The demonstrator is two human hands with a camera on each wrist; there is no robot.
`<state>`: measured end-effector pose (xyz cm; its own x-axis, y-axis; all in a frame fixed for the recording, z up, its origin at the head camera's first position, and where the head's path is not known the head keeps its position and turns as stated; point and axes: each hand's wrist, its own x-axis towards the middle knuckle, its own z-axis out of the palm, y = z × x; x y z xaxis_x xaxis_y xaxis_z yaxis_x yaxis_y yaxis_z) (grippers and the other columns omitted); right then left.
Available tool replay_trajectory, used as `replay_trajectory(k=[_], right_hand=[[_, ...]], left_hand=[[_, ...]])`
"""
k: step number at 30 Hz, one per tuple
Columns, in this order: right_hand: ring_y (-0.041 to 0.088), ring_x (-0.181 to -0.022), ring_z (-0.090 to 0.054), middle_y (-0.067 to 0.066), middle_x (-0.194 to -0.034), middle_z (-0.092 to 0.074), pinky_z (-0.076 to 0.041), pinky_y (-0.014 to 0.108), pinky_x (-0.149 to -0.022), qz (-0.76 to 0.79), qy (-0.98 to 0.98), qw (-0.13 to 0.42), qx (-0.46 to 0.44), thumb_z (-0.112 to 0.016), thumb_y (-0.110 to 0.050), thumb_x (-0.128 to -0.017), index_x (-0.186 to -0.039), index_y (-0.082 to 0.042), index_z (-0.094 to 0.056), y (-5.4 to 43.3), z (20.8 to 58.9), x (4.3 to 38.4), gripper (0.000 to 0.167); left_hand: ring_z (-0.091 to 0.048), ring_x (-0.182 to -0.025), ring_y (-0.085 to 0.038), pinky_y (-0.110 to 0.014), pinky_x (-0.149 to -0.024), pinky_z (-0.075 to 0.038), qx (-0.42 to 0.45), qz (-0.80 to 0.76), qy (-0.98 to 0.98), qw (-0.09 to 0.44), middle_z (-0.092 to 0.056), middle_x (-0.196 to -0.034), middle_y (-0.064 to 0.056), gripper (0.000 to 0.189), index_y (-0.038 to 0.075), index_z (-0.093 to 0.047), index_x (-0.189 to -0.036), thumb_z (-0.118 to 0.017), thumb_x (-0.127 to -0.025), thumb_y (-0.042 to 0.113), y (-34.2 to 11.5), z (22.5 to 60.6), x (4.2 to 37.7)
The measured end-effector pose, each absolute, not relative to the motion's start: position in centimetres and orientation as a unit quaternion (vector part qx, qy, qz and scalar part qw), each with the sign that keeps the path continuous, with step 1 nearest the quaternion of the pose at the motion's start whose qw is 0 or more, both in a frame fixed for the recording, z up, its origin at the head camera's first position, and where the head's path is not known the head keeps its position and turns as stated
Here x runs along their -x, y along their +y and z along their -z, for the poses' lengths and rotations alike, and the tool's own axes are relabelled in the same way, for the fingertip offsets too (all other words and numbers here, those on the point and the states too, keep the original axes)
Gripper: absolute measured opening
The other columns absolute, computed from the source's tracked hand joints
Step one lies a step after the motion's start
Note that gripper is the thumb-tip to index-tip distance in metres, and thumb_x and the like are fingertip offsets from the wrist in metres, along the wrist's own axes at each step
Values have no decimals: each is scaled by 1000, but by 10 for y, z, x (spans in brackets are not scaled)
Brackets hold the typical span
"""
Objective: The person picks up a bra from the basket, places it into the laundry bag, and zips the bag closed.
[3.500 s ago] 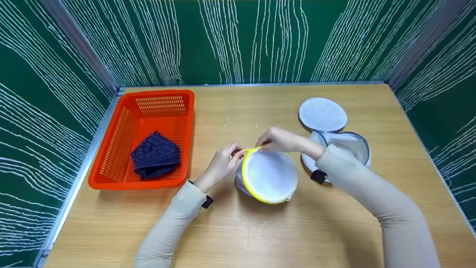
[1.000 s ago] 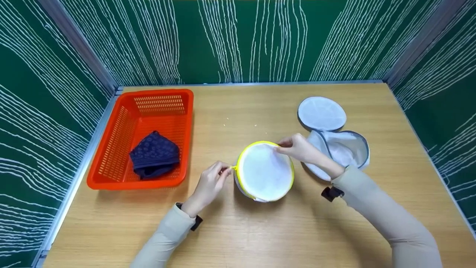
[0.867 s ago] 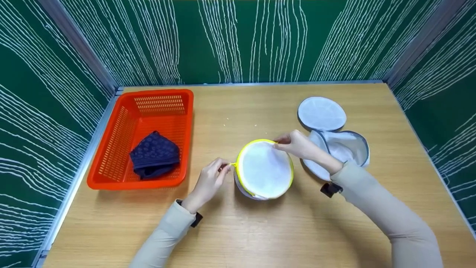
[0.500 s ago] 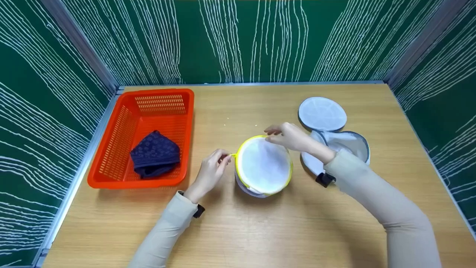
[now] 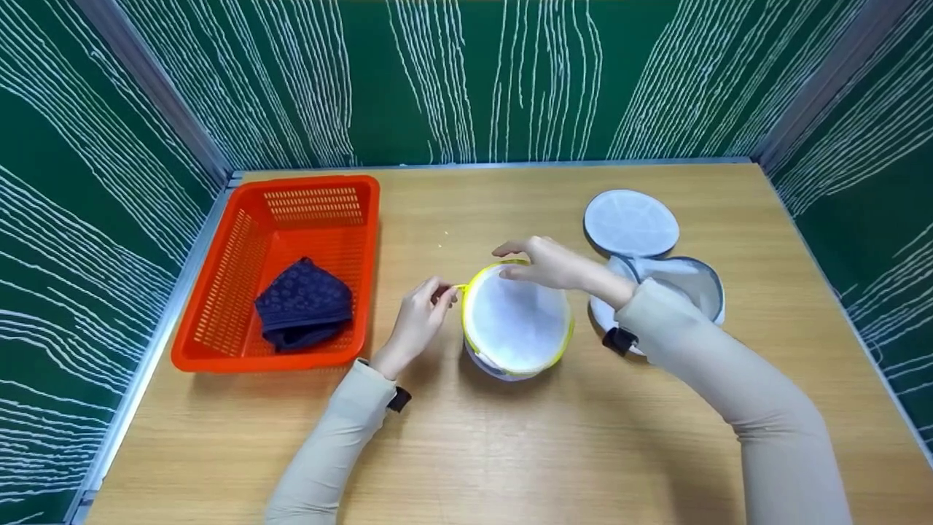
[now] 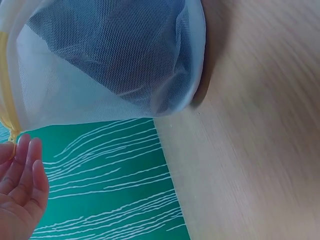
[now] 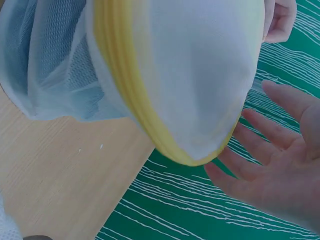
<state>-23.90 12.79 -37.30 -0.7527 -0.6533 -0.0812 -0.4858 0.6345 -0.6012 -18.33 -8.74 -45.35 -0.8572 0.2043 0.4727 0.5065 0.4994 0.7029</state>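
A round white mesh laundry bag (image 5: 519, 321) with a yellow zipper round its top stands mid-table, its lid lying over the opening. Dark cloth (image 6: 120, 45) shows through its mesh side in the left wrist view. At the left of the rim, my left hand (image 5: 419, 319) pinches the yellow zipper pull (image 6: 13, 137) between thumb and finger. My right hand (image 5: 543, 264) hovers at the far rim with fingers spread. In the right wrist view, those fingertips (image 7: 212, 172) lie right by the yellow edge, pinching nothing.
An orange plastic basket (image 5: 372, 240) at the left holds a folded navy cloth (image 5: 303, 302). At the back right lies a second, grey-white bag (image 5: 678, 281) with its round lid (image 5: 631, 223) flipped back. Green panels (image 5: 466, 80) enclose the table (image 5: 466, 452).
My left hand has slid the zipper pull farther along the left rim, away from me. The right hand let go of the rim's right side and moved left along the far edge.
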Motion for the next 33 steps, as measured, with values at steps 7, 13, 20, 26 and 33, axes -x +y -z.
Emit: replay_trajectory(k=[7, 13, 20, 26, 33], right_hand=[[30, -113, -47, 17, -120, -53, -39, 41, -93, 276, 881, 169, 345, -58, -15, -85, -119, 2, -52, 123, 374, 243, 39], [29, -110, -50, 17, -116, -56, -41, 39, -90, 267, 873, 175, 370, -60, -11, -83, -118, 4, -53, 120, 377, 245, 38], [27, -103, -55, 16, -112, -58, -46, 37, -84, 259, 871, 177, 379, -61, -9, -82, -113, 1, -58, 118, 378, 245, 32], [25, -90, -59, 15, -97, -64, -48, 35, -78, 261, 863, 153, 405, -61, -3, -81, -99, 2, -64, 120, 379, 246, 20], [22, -81, -61, 13, -90, -66, -50, 31, -71, 258, 852, 150, 429, -61, -5, -82, -93, 1, -66, 127, 384, 249, 14]], left_hand=[[-54, -65, -15, -21, -57, -46, 204, 459, -850, 160, -58, -72, -9, 11, -1, -59, -85, -54, -87, 8, -83, 452, 191], [-54, -67, -15, -21, -59, -46, 210, 463, -848, 149, -59, -75, -11, 12, -1, -59, -88, -53, -88, 8, -80, 451, 195], [-55, -68, -15, -21, -60, -46, 214, 460, -850, 139, -59, -76, -9, 13, 0, -59, -89, -52, -89, 10, -75, 449, 198], [-55, -70, -15, -21, -62, -47, 229, 463, -846, 131, -59, -77, -11, 12, 0, -59, -88, -52, -88, 10, -72, 448, 197], [-58, -71, -20, -22, -63, -49, 269, 450, -839, 141, -60, -78, -14, 11, -3, -58, -86, -53, -87, 7, -72, 449, 192]])
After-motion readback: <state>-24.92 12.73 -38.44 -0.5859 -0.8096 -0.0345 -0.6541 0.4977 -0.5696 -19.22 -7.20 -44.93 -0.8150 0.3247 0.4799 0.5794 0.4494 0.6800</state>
